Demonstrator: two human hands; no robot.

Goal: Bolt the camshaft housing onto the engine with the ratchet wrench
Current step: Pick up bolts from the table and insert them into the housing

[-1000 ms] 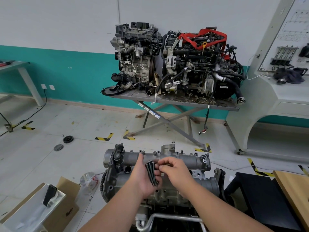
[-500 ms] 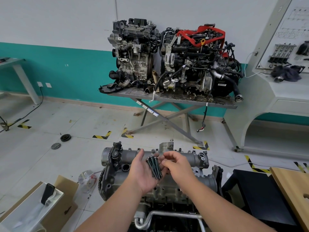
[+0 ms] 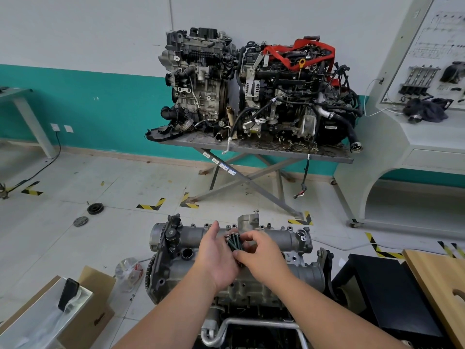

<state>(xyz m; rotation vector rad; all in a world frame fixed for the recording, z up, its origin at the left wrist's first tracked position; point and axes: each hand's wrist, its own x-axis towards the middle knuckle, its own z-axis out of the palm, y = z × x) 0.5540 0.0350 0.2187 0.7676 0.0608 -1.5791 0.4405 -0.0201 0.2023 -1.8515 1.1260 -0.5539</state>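
The camshaft housing (image 3: 251, 238) sits on the engine (image 3: 234, 275) below my view. I hold a bundle of bolts (image 3: 233, 241) above it. They look rigid, small and easily dropped, best taken by the shank. My left hand (image 3: 216, 258) cups them, fingers loosely curled; my right hand (image 3: 261, 253) pinches one bolt.

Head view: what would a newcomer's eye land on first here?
Low in the middle, the left hand holds a bundle of dark bolts over the grey engine on the floor, while the right hand pinches at one of them. Behind, two more engines stand on a folding metal table against the teal wall, the right one topped with a red strap.
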